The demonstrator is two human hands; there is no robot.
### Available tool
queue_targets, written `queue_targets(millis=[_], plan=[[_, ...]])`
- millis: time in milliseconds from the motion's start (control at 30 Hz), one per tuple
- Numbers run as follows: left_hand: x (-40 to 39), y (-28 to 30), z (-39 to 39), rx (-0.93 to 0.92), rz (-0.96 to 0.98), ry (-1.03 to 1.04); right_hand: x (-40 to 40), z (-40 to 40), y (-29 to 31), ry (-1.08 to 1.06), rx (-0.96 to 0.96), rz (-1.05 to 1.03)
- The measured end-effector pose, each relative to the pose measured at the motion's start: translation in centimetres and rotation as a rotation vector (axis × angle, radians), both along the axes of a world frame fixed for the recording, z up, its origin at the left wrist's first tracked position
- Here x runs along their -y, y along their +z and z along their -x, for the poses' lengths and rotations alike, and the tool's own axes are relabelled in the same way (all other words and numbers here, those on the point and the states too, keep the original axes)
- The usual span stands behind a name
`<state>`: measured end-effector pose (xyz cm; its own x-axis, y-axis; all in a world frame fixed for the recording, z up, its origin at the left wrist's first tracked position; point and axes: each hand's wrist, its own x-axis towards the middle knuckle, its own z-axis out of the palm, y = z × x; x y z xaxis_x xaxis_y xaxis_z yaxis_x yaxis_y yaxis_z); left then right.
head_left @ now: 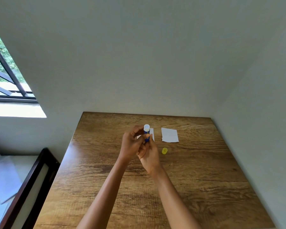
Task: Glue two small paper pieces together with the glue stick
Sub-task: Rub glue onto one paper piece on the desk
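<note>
Head view, the only one you have: both your hands meet over the middle of the worktop (205,187) and share the glue stick (146,133). Your left hand (131,143) has its fingers curled round the upper blue barrel; your right hand (149,157) pinches the lower end from beneath, as if to twist the base, though I judge that only from the grip. The stick stands nearly upright, its long axis running from 6 to 12 o'clock, with the white exposed tip at the top, pointing away from you. Its yellow cap (164,151) is off and lies on the wood just beside your right hand, at about 3 o'clock from it.

The near paper piece (152,135) lies flat directly behind and under the stick, partly hidden by your left hand, so from the tip it sits at roughly 6 o'clock, straight down. The second paper piece (169,135) lies apart from the first, at 3 o'clock from the stick and nearer your right hand than your left.

What the coming move turns on, as I read it: the tip faces up while the paper is below, so you must tip the stick over before glue can touch the near piece.
</note>
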<state>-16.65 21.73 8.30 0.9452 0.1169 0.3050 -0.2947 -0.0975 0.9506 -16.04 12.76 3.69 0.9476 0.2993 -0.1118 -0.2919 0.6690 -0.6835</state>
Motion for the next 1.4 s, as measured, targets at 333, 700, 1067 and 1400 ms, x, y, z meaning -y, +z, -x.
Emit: queue_targets(millis=[333, 700, 1067, 1400], plan=[[0.4, 0.3, -0.1, 0.033, -0.013, -0.045, 0.6, -0.2, 0.1, -0.045, -0.04, -0.034], [0.5, 0.9, -0.6, -0.004, 0.023, -0.016, 1.0, -0.5, 0.2, -0.042, 0.002, -0.058], [0.4, 0.6, -1.1, 0.034, -0.025, -0.055, 0.7, -1.0, 0.5, -0.03, -0.011, 0.082], [0.8, 0.7, -1.4, 0.039, -0.027, -0.09, 1.2, -1.6, 0.5, -0.099, -0.049, 0.068]])
